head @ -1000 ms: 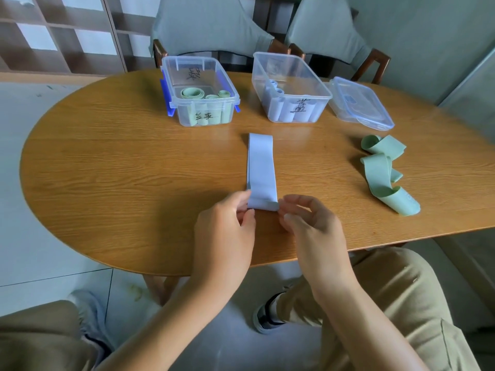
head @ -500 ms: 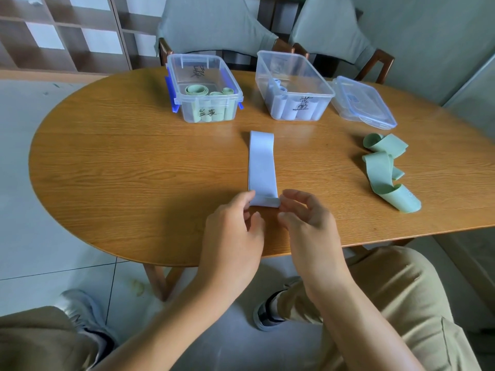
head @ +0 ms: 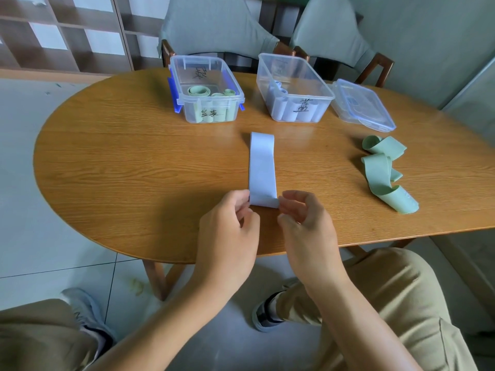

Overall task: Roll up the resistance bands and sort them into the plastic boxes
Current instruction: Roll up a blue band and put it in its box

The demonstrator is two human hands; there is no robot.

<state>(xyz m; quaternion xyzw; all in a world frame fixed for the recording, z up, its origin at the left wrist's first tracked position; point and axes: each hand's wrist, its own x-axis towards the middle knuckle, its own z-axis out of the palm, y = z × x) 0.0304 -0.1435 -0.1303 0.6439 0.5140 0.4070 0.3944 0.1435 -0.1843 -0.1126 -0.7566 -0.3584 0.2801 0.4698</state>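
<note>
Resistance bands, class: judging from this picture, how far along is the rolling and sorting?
Done: rolled green bands stand in the left box, rolled pale blue ones in the right box.
In hand: the left hand and right hand pinch the near end of the flat blue band, where its first turn is curling.
Left: finish and box that roll, then the loose green band by the lid.

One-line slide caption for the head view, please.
Both hands, left hand and right hand, start rolling the blue band on the table.

A home dining room: oval wooden table (head: 134, 162), cushioned chairs (head: 214, 25).
</note>
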